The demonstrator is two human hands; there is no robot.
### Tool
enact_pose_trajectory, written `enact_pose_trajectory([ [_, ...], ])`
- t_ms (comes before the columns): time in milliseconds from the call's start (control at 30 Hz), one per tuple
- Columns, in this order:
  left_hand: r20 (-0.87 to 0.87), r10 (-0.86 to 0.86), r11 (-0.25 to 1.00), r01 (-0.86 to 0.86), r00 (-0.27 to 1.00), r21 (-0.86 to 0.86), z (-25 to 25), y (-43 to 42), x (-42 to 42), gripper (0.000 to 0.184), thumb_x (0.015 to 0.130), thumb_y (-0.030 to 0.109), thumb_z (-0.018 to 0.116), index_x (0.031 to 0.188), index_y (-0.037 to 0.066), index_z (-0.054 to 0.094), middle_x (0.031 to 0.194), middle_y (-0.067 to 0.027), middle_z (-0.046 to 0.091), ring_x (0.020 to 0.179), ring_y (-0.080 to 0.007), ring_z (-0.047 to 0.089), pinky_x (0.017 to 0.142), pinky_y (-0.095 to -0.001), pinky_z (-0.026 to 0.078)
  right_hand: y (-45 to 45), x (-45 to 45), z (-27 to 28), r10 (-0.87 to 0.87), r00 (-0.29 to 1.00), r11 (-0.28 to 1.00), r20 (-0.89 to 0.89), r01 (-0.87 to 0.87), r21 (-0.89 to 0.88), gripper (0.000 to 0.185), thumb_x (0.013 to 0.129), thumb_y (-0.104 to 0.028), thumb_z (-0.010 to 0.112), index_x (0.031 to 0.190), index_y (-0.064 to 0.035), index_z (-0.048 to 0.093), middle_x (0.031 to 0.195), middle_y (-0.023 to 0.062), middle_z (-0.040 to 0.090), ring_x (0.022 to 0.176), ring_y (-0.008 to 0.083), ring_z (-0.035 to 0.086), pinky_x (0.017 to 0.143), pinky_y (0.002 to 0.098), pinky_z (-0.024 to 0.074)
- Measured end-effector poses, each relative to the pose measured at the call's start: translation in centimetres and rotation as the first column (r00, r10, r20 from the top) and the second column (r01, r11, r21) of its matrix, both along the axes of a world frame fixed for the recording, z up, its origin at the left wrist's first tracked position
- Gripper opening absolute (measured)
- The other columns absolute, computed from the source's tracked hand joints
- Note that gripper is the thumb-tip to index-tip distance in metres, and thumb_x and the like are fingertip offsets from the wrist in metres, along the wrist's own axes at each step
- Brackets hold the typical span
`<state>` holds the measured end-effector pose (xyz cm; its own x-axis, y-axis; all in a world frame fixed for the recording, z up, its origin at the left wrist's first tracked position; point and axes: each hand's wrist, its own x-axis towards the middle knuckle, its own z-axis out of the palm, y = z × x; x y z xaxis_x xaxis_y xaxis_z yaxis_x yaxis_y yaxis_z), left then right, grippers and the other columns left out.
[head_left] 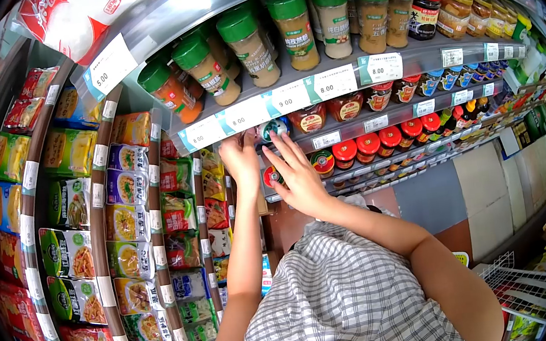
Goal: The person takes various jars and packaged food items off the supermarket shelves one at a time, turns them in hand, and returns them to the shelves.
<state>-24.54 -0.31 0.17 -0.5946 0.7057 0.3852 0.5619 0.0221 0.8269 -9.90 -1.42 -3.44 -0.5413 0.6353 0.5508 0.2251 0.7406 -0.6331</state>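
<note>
My left hand [240, 163] reaches up to the left end of the second shelf. Its fingertips are hidden under the price strip, so its grip cannot be made out. Close beside it, a jar with a blue and teal lid [271, 129] sits at the shelf front. My right hand [299, 179] has its fingers stretched out and apart, with the fingertips over the front of that jar. Below the right hand's thumb, a red-lidded jar [272, 176] shows on the lower shelf. Green-capped spice bottles [293, 30] stand in a row on the shelf above.
Price labels [332, 83] line the shelf edge above my hands. Red-lidded jars [368, 146] fill the lower shelf. Racks of packaged food pouches [127, 221] stand at the left. A white wire basket [519, 290] is at the lower right, beyond the tiled floor [431, 196].
</note>
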Motion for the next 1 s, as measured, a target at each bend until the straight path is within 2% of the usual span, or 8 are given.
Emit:
enact_pose_trajectory([
  [100, -0.05, 0.023, 0.998, -0.02, 0.998, 0.056, -0.1, 0.4, 0.1, 0.016, 0.085, 0.007, 0.066, 0.091, -0.009, 0.067, 0.077, -0.0212, 0.069, 0.067, -0.03, 0.07, 0.064, -0.0369, 0.052, 0.2, 0.0, 0.0, -0.006, 1.0, 1.0, 0.028, 0.005, 0.016, 0.067, 0.077, -0.007, 0.065, 0.14, 0.0003, 0.043, 0.156, 0.0189, 0.023, 0.144, 0.0415, 0.022, 0.115, 0.0552, 0.0251],
  [200, -0.27, 0.014, 1.0, -0.014, 0.963, 0.004, -0.2, 0.4, -0.2, 0.019, 0.084, 0.011, 0.068, 0.091, -0.007, 0.067, 0.077, -0.0214, 0.069, 0.069, -0.0377, 0.067, 0.065, -0.04, 0.052, 0.4, -0.2, 0.0, -0.031, 0.993, 0.999, 0.111, 0.028, 0.032, 0.068, 0.077, -0.008, 0.065, 0.14, 0.0038, 0.042, 0.157, 0.0191, 0.021, 0.145, 0.0422, 0.018, 0.115, 0.0565, 0.0221],
  [300, -0.339, 0.09, 0.996, -0.088, 0.936, 0.021, -0.1, 0.1, 0.1, 0.019, 0.083, 0.014, 0.07, 0.09, -0.004, 0.067, 0.075, -0.0208, 0.068, 0.07, -0.042, 0.065, 0.064, -0.0441, 0.051, 0.5, -0.5, 0.2, -0.041, 0.979, 0.999, 0.198, 0.034, 0.043, 0.07, 0.076, -0.009, 0.065, 0.139, 0.0069, 0.04, 0.157, 0.0193, 0.02, 0.145, 0.043, 0.015, 0.116, 0.0571, 0.0195],
  [333, -0.349, 0.129, 0.987, -0.153, 0.928, -0.041, 0.6, -0.4, 0.7, 0.018, 0.083, 0.008, 0.071, 0.094, -0.006, 0.068, 0.084, -0.0191, 0.07, 0.068, -0.031, 0.066, 0.066, -0.0371, 0.051, 0.5, -0.7, 0.1, -0.056, 0.975, 0.997, 0.215, 0.043, 0.061, 0.072, 0.076, -0.01, 0.066, 0.14, 0.0081, 0.039, 0.157, 0.0194, 0.02, 0.145, 0.0432, 0.015, 0.116, 0.0571, 0.0185],
  [433, -0.609, 0.225, 0.97, -0.114, 0.761, 0.216, -0.4, -1.1, 0.2, 0.019, 0.082, 0.008, 0.071, 0.098, -0.003, 0.068, 0.089, -0.0172, 0.067, 0.069, -0.0313, 0.065, 0.064, -0.0375, 0.051, 0.1, -0.7, 0.4, -0.076, 0.971, 0.996, 0.229, 0.063, 0.064, 0.074, 0.075, -0.011, 0.067, 0.14, 0.008, 0.038, 0.157, 0.019, 0.019, 0.145, 0.0431, 0.016, 0.117, 0.0563, 0.0165],
  [567, -0.422, 0.099, 0.986, -0.033, 0.901, 0.161, -1.9, -2.0, 0.9, 0.021, 0.08, -0.004, 0.067, 0.101, -0.001, 0.068, 0.091, -0.0154, 0.066, 0.072, -0.028, 0.066, 0.066, -0.0353, 0.053, -0.5, -0.7, 0.9, -0.098, 0.956, 0.995, 0.277, 0.091, 0.038, 0.079, 0.072, -0.013, 0.071, 0.141, 0.0078, 0.037, 0.156, 0.0233, 0.018, 0.145, 0.0444, 0.015, 0.117, 0.0558, 0.0139],
  [967, -0.463, 0.067, 0.974, 0.042, 0.884, 0.222, -0.7, -3.7, 2.5, 0.026, 0.081, -0.003, 0.063, 0.106, -0.002, 0.069, 0.102, -0.0164, 0.068, 0.092, -0.0351, 0.062, 0.085, -0.042, 0.048, -0.9, -1.0, 0.2, -0.107, 0.96, 0.994, 0.26, 0.106, 0.017, 0.086, 0.07, -0.01, 0.072, 0.146, 0.0023, 0.034, 0.158, 0.0239, 0.014, 0.146, 0.0446, 0.01, 0.117, 0.0581, 0.0125],
  [1000, -0.493, 0.071, 0.974, 0.047, 0.867, 0.223, -0.5, -4.2, 2.6, 0.024, 0.084, -0.001, 0.063, 0.107, -0.002, 0.069, 0.103, -0.0164, 0.069, 0.089, -0.0316, 0.064, 0.082, -0.0391, 0.049, -1.1, -0.9, 0.6, -0.131, 0.969, 0.991, 0.211, 0.127, 0.033, 0.082, 0.071, -0.002, 0.071, 0.145, -0.003, 0.037, 0.156, 0.0207, 0.023, 0.144, 0.0408, 0.021, 0.115, 0.0536, 0.0242],
])
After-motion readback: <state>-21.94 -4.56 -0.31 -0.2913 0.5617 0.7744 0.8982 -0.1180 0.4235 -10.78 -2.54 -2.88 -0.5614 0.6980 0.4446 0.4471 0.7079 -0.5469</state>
